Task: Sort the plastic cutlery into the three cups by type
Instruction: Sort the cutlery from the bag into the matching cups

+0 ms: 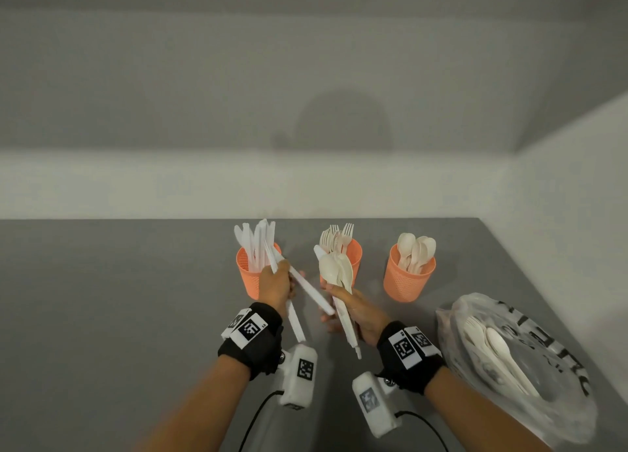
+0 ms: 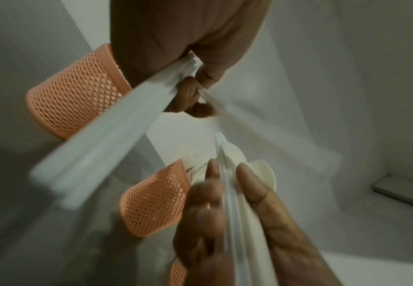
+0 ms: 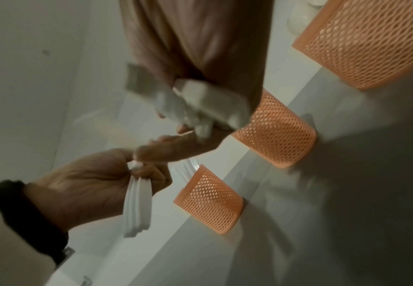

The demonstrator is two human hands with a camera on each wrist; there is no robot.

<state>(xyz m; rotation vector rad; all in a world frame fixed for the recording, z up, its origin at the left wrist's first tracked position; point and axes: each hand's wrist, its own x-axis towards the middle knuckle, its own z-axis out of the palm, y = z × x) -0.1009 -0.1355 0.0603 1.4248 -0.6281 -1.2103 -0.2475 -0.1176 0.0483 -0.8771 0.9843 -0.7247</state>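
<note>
Three orange mesh cups stand in a row on the grey table. The left cup (image 1: 249,278) holds white knives, the middle cup (image 1: 355,252) forks and the right cup (image 1: 406,280) cream spoons. My left hand (image 1: 277,276) grips a few white knives (image 1: 314,293) in front of the left cup, blades up and handles slanting down to the right. My right hand (image 1: 343,298) holds a bundle of cream spoons (image 1: 334,269) with a white knife in it, in front of the middle cup. In the right wrist view, the left hand (image 3: 90,185) pinches the knives (image 3: 137,205).
A crumpled plastic bag (image 1: 550,377) lies at the right front of the table, with more cream cutlery (image 1: 496,356) on it. White walls close off the table at the back and on the right. Cables trail from both wrist cameras towards me.
</note>
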